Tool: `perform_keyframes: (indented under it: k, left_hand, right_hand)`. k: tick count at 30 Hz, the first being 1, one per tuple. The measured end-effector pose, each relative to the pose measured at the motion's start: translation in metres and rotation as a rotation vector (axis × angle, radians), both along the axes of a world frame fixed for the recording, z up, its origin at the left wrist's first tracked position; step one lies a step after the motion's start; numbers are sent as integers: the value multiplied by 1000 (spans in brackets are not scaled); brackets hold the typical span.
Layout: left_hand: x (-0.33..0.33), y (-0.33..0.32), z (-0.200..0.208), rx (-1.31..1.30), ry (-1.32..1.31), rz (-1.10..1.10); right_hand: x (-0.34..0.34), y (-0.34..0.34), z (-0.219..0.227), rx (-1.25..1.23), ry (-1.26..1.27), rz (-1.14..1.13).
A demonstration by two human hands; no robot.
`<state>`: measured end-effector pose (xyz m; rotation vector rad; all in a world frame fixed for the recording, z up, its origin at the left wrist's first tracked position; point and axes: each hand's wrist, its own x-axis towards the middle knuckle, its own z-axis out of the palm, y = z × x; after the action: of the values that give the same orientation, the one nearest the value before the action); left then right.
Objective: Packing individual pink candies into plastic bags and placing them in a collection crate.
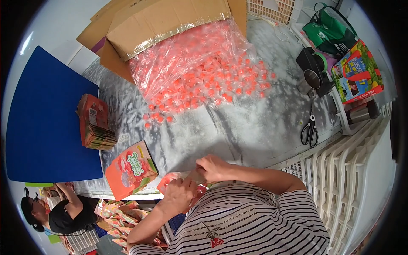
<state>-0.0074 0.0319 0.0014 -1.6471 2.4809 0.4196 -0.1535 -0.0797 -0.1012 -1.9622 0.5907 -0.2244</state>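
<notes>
Close to my body, at the table's front edge, both hands are closed on a red and pink packaging pouch [166, 180]. My left hand [180, 194] grips its lower side, and my fingers cover much of it. My right hand [212, 168] pinches the upper edge of the pouch. Just left of my hands lies a stack of flat red pouches [127, 172] with a printed front. Farther off, a big heap of small clear-wrapped orange-red candies [204, 80] spills from a plastic liner in a cardboard box [170, 27].
A blue panel [49, 123] stands at the left, beside an upright bundle of pouches [95, 123]. On the right are black scissors [310, 131], a metal cup [310, 80], a tape roll [319, 62] and bags [357, 72]. Stacked white crates [340, 182] flank me; another person [68, 212] works at lower left.
</notes>
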Motion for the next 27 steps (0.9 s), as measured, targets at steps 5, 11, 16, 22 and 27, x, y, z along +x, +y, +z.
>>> perform_keyframes:
  k: [5,11,16,22,27]
  left_hand:
    - [-15,-5,2,-79,325,-86]
    - [-2,-12,10,-124,359,186]
    - [-3,0,4,-215,384,313]
    - [-8,-6,-3,-154,387,392]
    - [-13,-12,-4,-164,399,441]
  right_hand:
    - [-5,-19,-35,-43,-255,-8]
    - [-35,-85,-10,20,-367,-238]
    - [-90,-221,6,-645,-230,-735]
    - [-132,-293,-25,-614,316,-847]
    - [-65,-201,-39,-726,187,-849]
